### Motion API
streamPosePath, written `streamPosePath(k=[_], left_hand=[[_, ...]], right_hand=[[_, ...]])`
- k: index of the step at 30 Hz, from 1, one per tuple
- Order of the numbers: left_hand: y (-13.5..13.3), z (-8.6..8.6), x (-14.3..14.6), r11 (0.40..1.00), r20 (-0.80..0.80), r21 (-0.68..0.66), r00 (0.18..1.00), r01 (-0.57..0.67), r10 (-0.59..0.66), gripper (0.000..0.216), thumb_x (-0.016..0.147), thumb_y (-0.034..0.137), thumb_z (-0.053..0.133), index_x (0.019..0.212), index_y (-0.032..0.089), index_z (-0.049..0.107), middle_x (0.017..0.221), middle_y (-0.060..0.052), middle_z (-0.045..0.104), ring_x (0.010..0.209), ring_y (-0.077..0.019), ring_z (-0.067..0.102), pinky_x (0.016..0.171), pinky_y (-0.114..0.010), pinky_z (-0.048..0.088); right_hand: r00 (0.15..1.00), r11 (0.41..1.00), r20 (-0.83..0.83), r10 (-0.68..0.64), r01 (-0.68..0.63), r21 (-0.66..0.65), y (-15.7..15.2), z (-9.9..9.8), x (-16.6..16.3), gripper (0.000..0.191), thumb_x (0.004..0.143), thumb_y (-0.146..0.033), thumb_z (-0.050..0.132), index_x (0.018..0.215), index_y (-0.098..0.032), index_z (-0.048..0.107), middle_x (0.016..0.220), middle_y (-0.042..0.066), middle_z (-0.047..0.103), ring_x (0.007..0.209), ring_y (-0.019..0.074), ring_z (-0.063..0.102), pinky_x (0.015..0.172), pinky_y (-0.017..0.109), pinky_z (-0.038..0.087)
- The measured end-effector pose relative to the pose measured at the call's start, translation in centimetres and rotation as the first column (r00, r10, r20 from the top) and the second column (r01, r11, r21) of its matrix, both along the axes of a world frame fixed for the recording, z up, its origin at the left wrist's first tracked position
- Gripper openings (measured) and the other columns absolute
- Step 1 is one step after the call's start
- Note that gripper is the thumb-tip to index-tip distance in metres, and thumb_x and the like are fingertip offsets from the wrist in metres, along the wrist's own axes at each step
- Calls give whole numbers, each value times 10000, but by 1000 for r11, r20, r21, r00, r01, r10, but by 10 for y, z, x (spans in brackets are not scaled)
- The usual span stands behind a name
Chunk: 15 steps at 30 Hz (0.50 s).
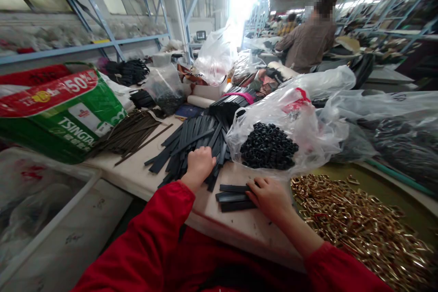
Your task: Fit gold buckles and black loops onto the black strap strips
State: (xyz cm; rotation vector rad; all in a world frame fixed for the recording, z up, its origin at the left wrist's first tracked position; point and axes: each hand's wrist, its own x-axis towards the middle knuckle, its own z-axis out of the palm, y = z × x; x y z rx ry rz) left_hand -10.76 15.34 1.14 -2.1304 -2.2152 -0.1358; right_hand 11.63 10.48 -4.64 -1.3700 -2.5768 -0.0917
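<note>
My left hand point(199, 163) is curled, knuckles up, on a fanned pile of black straps point(193, 143) in the middle of the table; what its fingers grip is hidden. A short stack of cut black strap pieces point(233, 197) lies near the front edge, and my right hand point(270, 197) rests on its right end with fingers bent over the pieces. Both arms wear red sleeves. Just beyond the right hand stands a clear plastic bag of small black rings point(268, 147).
Gold metal buckles point(362, 219) fill a tray at the right. A green and red sack point(65, 109) sits at the left, with thin dark strips point(132, 134) beside it. More plastic bags crowd the back. A white bin point(51, 219) is lower left. A person in brown stands far back.
</note>
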Motion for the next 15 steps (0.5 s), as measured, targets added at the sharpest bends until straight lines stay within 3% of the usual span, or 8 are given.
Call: streamPosePath(k=[3, 5, 8, 10, 11, 13, 14, 15], left_hand=[[-4, 3, -1, 998, 29, 58, 1000, -4, 3, 199, 830, 264, 427, 898, 129, 557, 905, -116, 604, 846, -228, 590, 714, -315, 411], [-14, 11, -2, 985, 117, 171, 992, 23, -44, 176, 837, 241, 405, 879, 140, 543, 905, -106, 605, 838, -208, 590, 722, -302, 419], [-45, 26, 3, 915, 300, 372, 913, 156, -278, 138, 839, 219, 406, 893, 158, 518, 1017, -105, 599, 868, -177, 585, 766, -280, 426], [-76, 32, 14, 850, 361, 409, 797, 331, -484, 132, 846, 219, 408, 886, 181, 528, 1099, -100, 588, 904, -172, 583, 803, -289, 423], [-92, 32, 21, 805, 372, 392, 724, 444, -581, 135, 846, 214, 412, 867, 194, 544, 1087, -90, 602, 902, -174, 588, 815, -300, 421], [-120, 28, 35, 686, 397, 290, 568, 668, -721, 172, 854, 199, 403, 860, 208, 575, 1069, -81, 624, 947, -188, 585, 837, -315, 419], [-130, 24, 40, 643, 418, 251, 519, 723, -746, 196, 862, 191, 388, 872, 210, 583, 1069, -80, 628, 947, -189, 587, 832, -316, 424], [-137, 20, 43, 618, 451, 228, 481, 753, -752, 191, 864, 207, 400, 896, 212, 588, 1074, -80, 628, 967, -195, 581, 837, -319, 426]], right_hand=[[1000, 1000, 26, -13, 13, -11, -3, 3, 3, 219, 830, -299, 491, 959, -198, 636, 909, 109, 638, 791, 236, 541, 711, 347, 355], [999, 1000, -23, -23, 23, -10, -5, 10, 3, 240, 816, -310, 516, 990, -190, 630, 983, 123, 632, 867, 257, 538, 773, 371, 353], [952, 995, -289, -99, 92, -40, -14, 29, -2, 344, 812, -373, 515, 1077, -168, 593, 1114, 147, 585, 984, 287, 503, 856, 415, 332], [830, 964, -523, -196, 66, -257, -23, 43, -8, 382, 857, -444, 400, 1006, -168, 619, 952, 123, 632, 851, 241, 546, 759, 373, 393], [744, 908, -612, -268, -17, -419, -28, 49, -11, 433, 872, -479, 334, 936, -172, 634, 807, 90, 635, 727, 204, 552, 666, 333, 413], [575, 711, -689, -441, -244, -660, -38, 58, -16, 462, 855, -529, 333, 795, -179, 629, 600, 17, 562, 541, 143, 491, 510, 264, 379], [507, 625, -689, -518, -326, -709, -42, 60, -16, 425, 825, -538, 401, 745, -179, 615, 561, -7, 527, 507, 123, 462, 479, 243, 357], [446, 575, -682, -579, -370, -730, -45, 61, -16, 377, 785, -528, 484, 707, -177, 599, 549, -24, 507, 500, 109, 443, 470, 228, 346]])
